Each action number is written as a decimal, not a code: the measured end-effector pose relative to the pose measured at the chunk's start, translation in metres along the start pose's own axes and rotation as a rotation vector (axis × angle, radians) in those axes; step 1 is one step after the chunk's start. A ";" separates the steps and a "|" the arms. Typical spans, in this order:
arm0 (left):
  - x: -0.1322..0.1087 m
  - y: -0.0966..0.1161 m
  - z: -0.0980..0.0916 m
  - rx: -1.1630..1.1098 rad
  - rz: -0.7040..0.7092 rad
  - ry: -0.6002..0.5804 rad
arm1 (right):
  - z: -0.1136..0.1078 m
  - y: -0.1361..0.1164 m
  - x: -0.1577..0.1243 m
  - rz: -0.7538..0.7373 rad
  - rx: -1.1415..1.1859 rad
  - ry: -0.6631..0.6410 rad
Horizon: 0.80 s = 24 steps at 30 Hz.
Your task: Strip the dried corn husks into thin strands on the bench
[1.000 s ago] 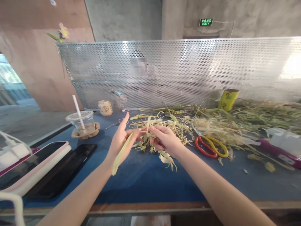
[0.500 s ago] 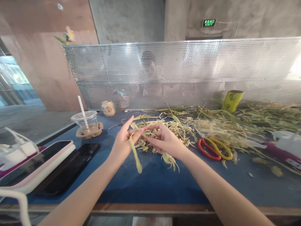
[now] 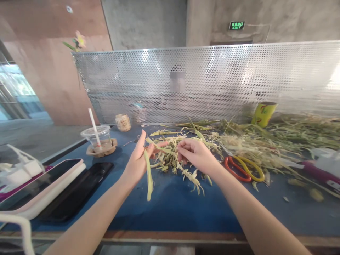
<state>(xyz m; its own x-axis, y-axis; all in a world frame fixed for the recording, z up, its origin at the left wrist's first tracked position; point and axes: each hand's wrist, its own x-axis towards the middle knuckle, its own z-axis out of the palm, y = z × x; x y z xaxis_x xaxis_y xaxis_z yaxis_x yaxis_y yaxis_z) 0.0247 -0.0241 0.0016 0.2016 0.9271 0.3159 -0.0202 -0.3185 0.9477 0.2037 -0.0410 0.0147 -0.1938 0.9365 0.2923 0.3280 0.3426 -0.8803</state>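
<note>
A pale green leaf strip (image 3: 149, 179) hangs from my left hand (image 3: 136, 157), pinched low between thumb and fingers, with the thumb pointing up. Its other part stretches across toward my right hand (image 3: 196, 156), whose curled fingertips close on that end. Beneath and behind both hands lies a heap of dried, knotted plant pieces (image 3: 167, 161). One braided-looking piece with frayed ends (image 3: 193, 177) sticks out below my right hand. Scissors with red and yellow handles (image 3: 237, 169) rest just right of my right wrist.
Dry stalks and leaves (image 3: 305, 132) spread over the right of the blue table (image 3: 170, 209), with a yellow-green tube (image 3: 264, 114) behind. On the left are a lidded cup with straw (image 3: 97, 136), a black phone (image 3: 79, 189) and chargers (image 3: 21, 171). A perforated metal screen (image 3: 127, 78) closes the back; a person sits beyond.
My right hand has moved right, away from my left hand, and the leaf strip now spans the gap between them. My left hand has shifted slightly left.
</note>
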 end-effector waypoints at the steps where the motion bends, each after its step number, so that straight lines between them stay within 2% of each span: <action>1: -0.001 0.001 0.001 0.031 0.005 -0.008 | 0.000 -0.001 -0.001 -0.030 0.013 -0.004; 4: -0.003 0.004 0.004 0.056 0.014 -0.102 | 0.003 0.001 -0.001 -0.093 0.086 -0.050; 9: -0.007 0.002 0.011 0.071 0.122 -0.258 | 0.013 0.009 0.005 0.068 0.290 -0.148; 13: -0.007 -0.003 0.013 0.052 0.231 -0.310 | 0.017 0.011 0.004 0.041 0.333 -0.224; 15: -0.006 -0.004 0.013 0.099 0.258 -0.211 | 0.018 0.012 0.004 0.007 0.318 -0.207; 18: -0.003 -0.003 0.011 0.216 0.247 0.049 | 0.019 0.013 0.004 -0.018 0.280 -0.151; 20: -0.002 -0.002 0.010 0.237 0.243 0.159 | 0.021 0.015 0.004 -0.019 0.250 -0.119; 22: -0.002 0.001 0.011 0.187 0.245 0.186 | 0.024 0.015 0.004 0.002 0.239 -0.136; 24: -0.004 0.003 0.013 0.121 0.216 0.165 | 0.027 0.016 0.004 0.002 0.229 -0.184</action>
<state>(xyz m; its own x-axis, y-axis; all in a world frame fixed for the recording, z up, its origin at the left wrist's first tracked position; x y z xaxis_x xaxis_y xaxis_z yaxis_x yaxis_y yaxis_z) 0.0367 -0.0312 0.0028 0.0430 0.8518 0.5221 0.0738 -0.5238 0.8486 0.1829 -0.0334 -0.0082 -0.3648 0.9006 0.2365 0.1151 0.2957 -0.9483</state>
